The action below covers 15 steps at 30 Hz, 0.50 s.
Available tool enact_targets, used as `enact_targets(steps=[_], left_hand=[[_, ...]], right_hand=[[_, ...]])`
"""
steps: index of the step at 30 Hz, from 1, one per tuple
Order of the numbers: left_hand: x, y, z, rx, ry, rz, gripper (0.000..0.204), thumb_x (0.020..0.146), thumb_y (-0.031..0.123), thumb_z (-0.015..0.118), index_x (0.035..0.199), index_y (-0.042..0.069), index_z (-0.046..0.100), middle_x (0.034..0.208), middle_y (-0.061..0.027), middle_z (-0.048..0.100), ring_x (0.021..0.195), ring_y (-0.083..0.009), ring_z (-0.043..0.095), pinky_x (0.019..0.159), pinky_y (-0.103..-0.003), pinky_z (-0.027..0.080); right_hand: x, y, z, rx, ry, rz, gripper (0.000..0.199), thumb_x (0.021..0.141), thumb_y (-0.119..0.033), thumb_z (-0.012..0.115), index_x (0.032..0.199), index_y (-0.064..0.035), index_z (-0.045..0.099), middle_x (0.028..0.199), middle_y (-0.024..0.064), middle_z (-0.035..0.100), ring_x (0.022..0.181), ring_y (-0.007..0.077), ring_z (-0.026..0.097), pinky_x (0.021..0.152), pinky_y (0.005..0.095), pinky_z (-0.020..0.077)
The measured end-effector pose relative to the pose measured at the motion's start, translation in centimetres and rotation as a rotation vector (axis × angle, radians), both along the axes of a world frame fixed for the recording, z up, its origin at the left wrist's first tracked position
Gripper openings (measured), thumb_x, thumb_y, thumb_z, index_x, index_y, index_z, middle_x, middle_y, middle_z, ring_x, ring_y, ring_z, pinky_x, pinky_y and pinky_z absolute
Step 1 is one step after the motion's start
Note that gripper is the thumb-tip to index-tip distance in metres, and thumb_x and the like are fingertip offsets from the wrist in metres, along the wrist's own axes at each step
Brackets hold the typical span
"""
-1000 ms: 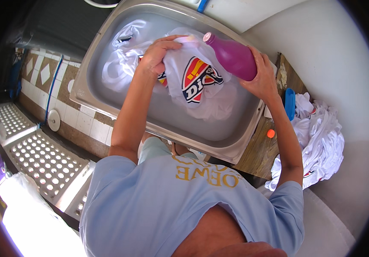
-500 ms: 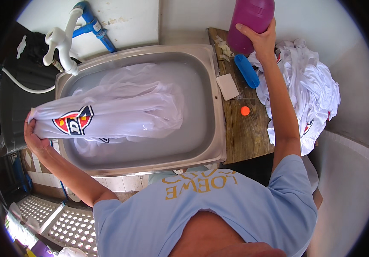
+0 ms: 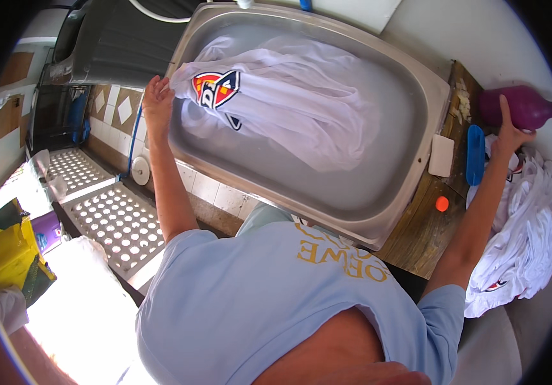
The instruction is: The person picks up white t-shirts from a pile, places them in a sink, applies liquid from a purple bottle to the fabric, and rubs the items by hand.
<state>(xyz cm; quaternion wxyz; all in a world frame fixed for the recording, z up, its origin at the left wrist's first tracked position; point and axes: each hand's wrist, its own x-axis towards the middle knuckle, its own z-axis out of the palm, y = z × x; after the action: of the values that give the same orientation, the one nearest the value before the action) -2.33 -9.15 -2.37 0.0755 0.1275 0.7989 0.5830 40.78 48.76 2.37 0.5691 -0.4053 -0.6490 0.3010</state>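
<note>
In the sink basin [image 3: 430, 119], a white shirt [image 3: 295, 106] with a red, yellow and black emblem lies partly under cloudy water. My left hand [image 3: 158, 101] is closed on the cloth's bunched end at the basin's left rim. Over at the right, my right hand [image 3: 512, 133] grips a purple plastic bottle [image 3: 516, 109], thumb along its side. The bottle lies nearly sideways, neck pointing right. Beneath it on the wooden board [image 3: 417, 231] are a blue brush [image 3: 475, 154], a pale soap bar [image 3: 441, 156] and an orange cap [image 3: 442, 204].
A heap of white shirts [image 3: 523, 237] sits right of the board against the wall. Pale flakes [image 3: 461, 102] lie on the board's far end. A dark machine [image 3: 128, 45] stands beyond the basin's left side. Perforated panels [image 3: 112, 212] and a yellow packet [image 3: 13, 253] are lower left.
The view has swung left, so the basin appears farther right. The purple bottle has tipped, and its neck now shows. My left hand still holds the shirt's end.
</note>
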Motion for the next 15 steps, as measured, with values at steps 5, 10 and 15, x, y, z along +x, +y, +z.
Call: enact_targets(steps=[5, 10, 15], left_hand=[[8.4, 8.3, 4.4, -0.253, 0.691, -0.140, 0.039, 0.073, 0.001, 0.067, 0.112, 0.003, 0.058, 0.113, -0.0154, 0.060, 0.106, -0.0343, 0.056, 0.091, -0.041, 0.045], [13.6, 17.3, 1.3, -0.304, 0.834, -0.844, 0.049, 0.076, 0.029, 0.071, 0.120, 0.016, 0.055, 0.131, -0.0098, 0.046, 0.124, -0.0287, 0.041, 0.096, -0.052, 0.033], [12.8, 18.3, -3.2, -0.548, 0.862, -0.992, 0.062, 0.071, 0.046, 0.070, 0.123, 0.019, 0.052, 0.125, -0.0128, 0.044, 0.119, -0.0339, 0.039, 0.091, -0.055, 0.034]], right_hand=[[-4.0, -15.1, 3.5, 0.201, -0.243, 0.132, 0.082, 0.074, -0.013, 0.077, 0.136, 0.0046, 0.027, 0.131, 0.0182, 0.039, 0.123, 0.0261, 0.040, 0.105, 0.0371, 0.0317], [-10.1, -26.3, -6.1, 0.060, -0.669, 0.513, 0.066, 0.081, -0.021, 0.066, 0.137, -0.0044, 0.037, 0.136, 0.0236, 0.039, 0.129, 0.0395, 0.033, 0.107, 0.0451, 0.0283], [-13.9, -28.0, -12.4, -0.040, -0.851, 0.451, 0.058, 0.087, -0.028, 0.059, 0.136, -0.0036, 0.039, 0.132, 0.0231, 0.045, 0.126, 0.0386, 0.039, 0.105, 0.0449, 0.0298]])
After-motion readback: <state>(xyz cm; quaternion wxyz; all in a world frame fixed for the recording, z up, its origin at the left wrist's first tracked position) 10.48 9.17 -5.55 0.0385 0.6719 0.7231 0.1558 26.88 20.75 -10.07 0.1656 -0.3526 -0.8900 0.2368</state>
